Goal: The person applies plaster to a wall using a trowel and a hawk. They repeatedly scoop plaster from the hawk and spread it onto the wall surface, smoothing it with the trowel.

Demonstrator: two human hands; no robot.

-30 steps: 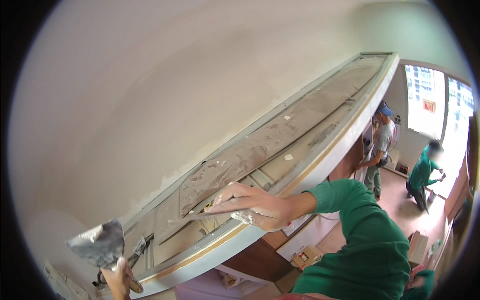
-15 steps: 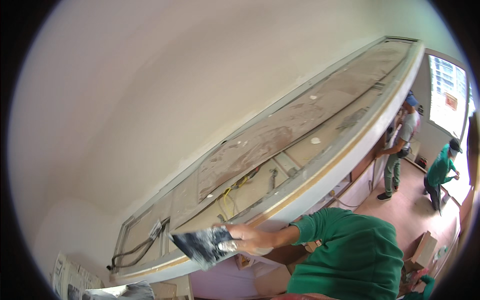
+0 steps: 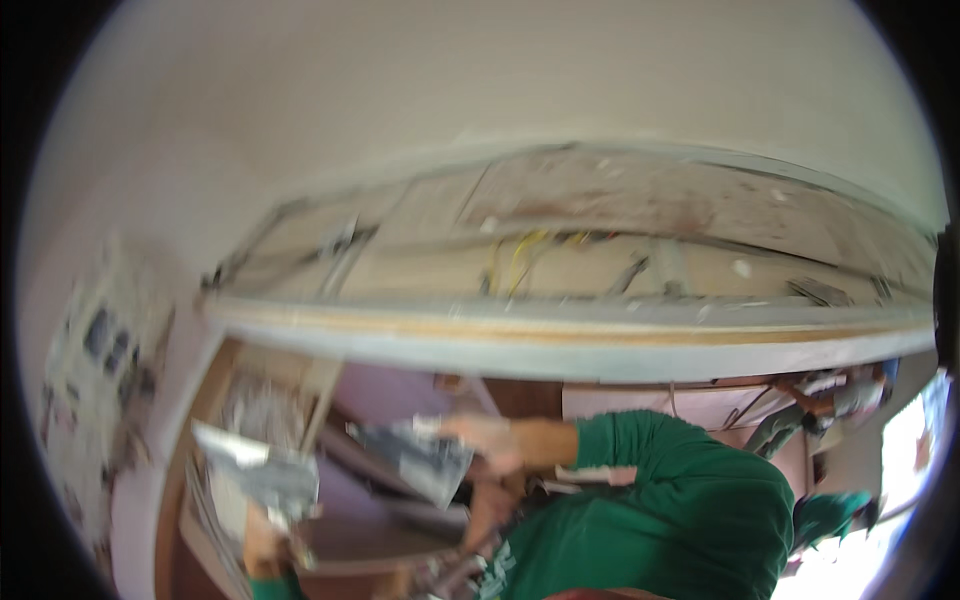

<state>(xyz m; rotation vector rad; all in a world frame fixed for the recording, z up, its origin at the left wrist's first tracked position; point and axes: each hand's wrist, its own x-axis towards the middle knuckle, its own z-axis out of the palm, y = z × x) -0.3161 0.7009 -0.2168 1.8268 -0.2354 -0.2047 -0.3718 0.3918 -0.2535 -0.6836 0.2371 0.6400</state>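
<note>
My right hand (image 3: 490, 440), in a green sleeve, is closed on a wide putty knife (image 3: 415, 462). Its dark blade points left and carries pale smears of filler. Lower on the left, my left hand (image 3: 265, 545) grips a second broad scraper (image 3: 258, 478), blade up, with a grey and white coated face. The two blades are apart, with a gap between them, below the edge of the long ledge (image 3: 560, 335). Motion blurs both hands, and the fingers of the left one barely show.
On the dusty ledge top lie yellow cable (image 3: 522, 258) and a dark tool (image 3: 630, 273). A paper-covered panel (image 3: 100, 350) stands at far left. Beneath the ledge is an open wooden compartment (image 3: 225, 375). Two co-workers, one in grey (image 3: 850, 395) and one in green (image 3: 830, 518), are at right.
The view has turned, so the ledge now runs level across it. My right hand with its putty knife appears below the ledge edge. My left hand and its scraper have come up into view.
</note>
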